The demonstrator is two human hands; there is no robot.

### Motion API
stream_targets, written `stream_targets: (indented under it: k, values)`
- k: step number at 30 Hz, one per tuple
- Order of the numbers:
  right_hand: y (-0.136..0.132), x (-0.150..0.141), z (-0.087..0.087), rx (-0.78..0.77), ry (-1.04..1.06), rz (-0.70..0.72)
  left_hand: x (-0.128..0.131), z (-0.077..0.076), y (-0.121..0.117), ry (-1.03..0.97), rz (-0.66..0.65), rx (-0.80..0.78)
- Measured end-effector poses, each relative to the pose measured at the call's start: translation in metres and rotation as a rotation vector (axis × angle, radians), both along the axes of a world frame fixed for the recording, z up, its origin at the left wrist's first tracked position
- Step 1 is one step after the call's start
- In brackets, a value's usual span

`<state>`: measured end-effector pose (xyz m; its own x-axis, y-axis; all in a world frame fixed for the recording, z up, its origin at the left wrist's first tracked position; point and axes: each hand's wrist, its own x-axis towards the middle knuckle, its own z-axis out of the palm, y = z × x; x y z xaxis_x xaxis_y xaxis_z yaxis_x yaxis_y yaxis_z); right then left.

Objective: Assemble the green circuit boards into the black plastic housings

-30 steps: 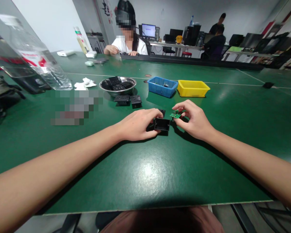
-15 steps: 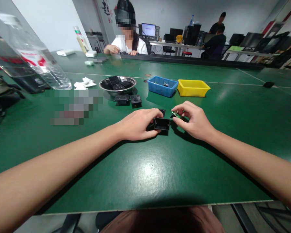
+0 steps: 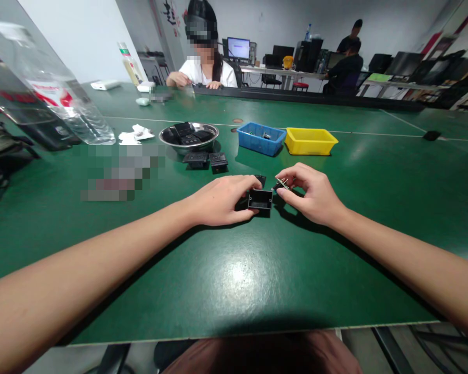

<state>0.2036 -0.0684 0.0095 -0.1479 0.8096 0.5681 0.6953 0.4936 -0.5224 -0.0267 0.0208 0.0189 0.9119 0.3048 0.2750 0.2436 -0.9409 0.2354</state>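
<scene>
My left hand [image 3: 228, 200] is closed on a small black plastic case [image 3: 260, 200], thumb low and fingers over its left side. The hollow side of the case faces me. Just right of it, my right hand [image 3: 310, 192] pinches a small green circuit board [image 3: 283, 184] between thumb and fingers, its edge turned toward me. The board is apart from the case. Behind the left fingertips lies another black piece [image 3: 261, 179], partly hidden. Two black plastic parts, a left one [image 3: 197, 160] and a right one [image 3: 219, 162], rest on the table beyond my left hand.
A steel bowl [image 3: 167, 144] holds several black parts. Beside it stand a blue bin [image 3: 259, 144] with small parts and a yellow bin [image 3: 311, 147]. Large bottles, including a clear water bottle [image 3: 68, 98], and crumpled tissue [image 3: 138, 133] are at left. A person [image 3: 206, 67] sits across the green table [image 3: 234, 270].
My right hand has tilted the circuit board, so its flat green face has turned to show mostly its edge. My left hand and the case have stayed in place.
</scene>
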Motion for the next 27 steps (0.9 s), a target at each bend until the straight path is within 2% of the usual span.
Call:
stream_targets:
  k: [16,27]
  values:
    - [-0.0008,-0.0007,0.0005,0.015,0.000,-0.009,-0.0004,0.0002,-0.0005,0.010,-0.006,0.010]
    - [-0.0011,0.0002,0.0000,-0.012,-0.039,0.054,0.0000,-0.0005,0.0002,0.009,-0.006,0.013]
